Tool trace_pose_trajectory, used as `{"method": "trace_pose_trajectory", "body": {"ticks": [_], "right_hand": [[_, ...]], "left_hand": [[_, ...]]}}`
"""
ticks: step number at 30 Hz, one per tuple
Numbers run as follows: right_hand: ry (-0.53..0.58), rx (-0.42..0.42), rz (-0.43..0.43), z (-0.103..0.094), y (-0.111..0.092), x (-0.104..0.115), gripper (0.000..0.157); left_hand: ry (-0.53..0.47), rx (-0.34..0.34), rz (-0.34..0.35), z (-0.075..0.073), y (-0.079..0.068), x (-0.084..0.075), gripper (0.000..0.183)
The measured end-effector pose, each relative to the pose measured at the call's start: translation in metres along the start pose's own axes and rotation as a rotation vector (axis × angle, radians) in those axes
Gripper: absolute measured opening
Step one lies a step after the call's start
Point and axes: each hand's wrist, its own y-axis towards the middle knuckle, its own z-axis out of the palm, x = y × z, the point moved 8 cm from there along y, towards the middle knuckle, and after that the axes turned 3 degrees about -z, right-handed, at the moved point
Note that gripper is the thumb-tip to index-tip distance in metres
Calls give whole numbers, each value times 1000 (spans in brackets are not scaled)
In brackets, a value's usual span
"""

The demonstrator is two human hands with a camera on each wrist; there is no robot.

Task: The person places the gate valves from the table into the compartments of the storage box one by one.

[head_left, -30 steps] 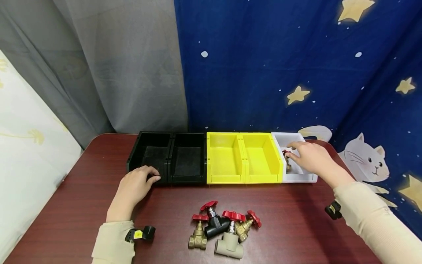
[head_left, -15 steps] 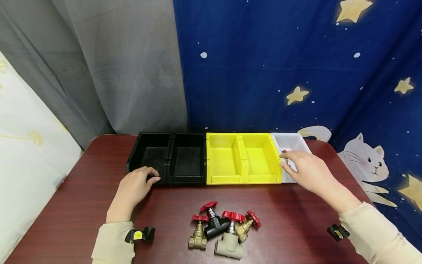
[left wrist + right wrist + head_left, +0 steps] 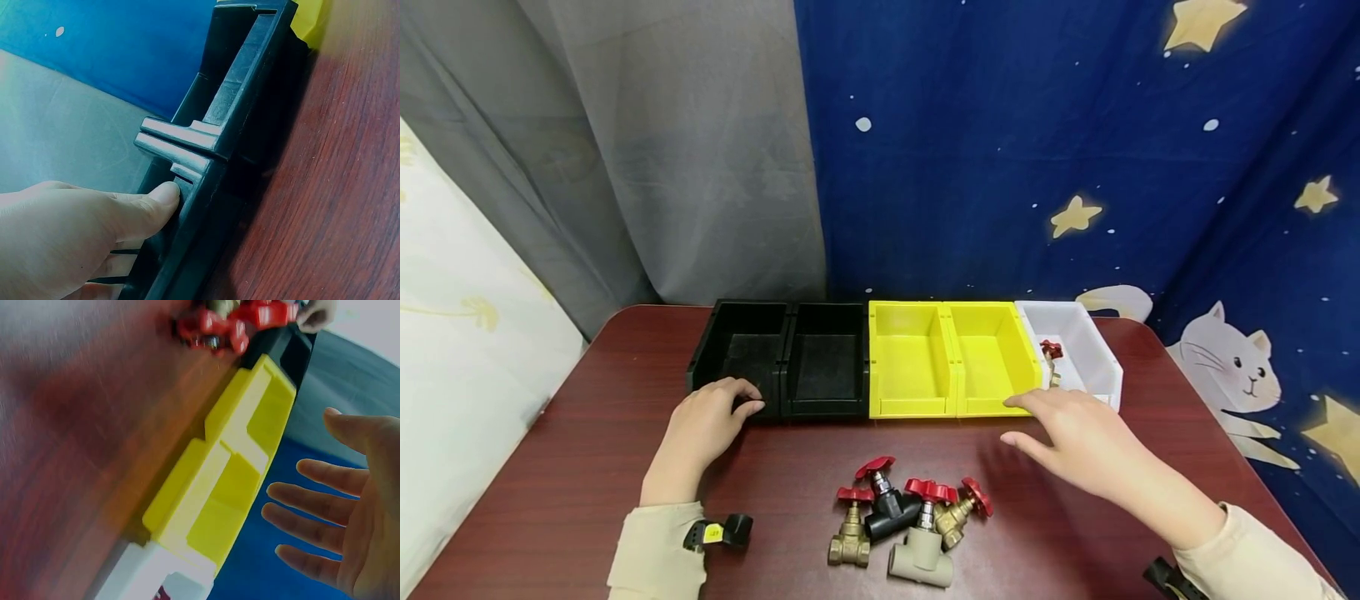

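My left hand (image 3: 705,419) holds the front rim of the leftmost black bin (image 3: 741,317), its thumb (image 3: 164,194) on the edge and its other fingers partly hidden by the bin wall. My right hand (image 3: 1075,433) is in the air before the right yellow bin (image 3: 992,407) and the white bin (image 3: 1105,358), fingers spread and holding nothing. A brass gate valve with a red handwheel (image 3: 1051,350) lies inside the white bin. Several valves lie on the table: a brass one (image 3: 850,542), a black tee-shaped one (image 3: 891,515), a beige one (image 3: 921,558) and another brass one (image 3: 952,523).
A second black bin (image 3: 827,408) and another yellow bin (image 3: 912,407) complete the row along the back of the reddish-brown table (image 3: 760,508). Grey and blue curtains (image 3: 962,167) hang right behind the bins.
My right hand has drawn back from over the white bin toward the table's front, leaving the brass valve visible inside. The left hand has stayed at the black bin.
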Motion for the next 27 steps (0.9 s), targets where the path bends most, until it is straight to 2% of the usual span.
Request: {"method": "trace_pose_trajectory", "body": {"ticks": [7,15,27], "right_hand": [[3,-6,-52,8,-14,27,42],[54,-49,-101,28,-24,50,40],[60,-105,-37,50,-33,69,43]], "left_hand": [[0,0,3,0,0,0,10],[1,4,-1,0,0,1,10],[-6,11,-4,0,0,1,10]]}}
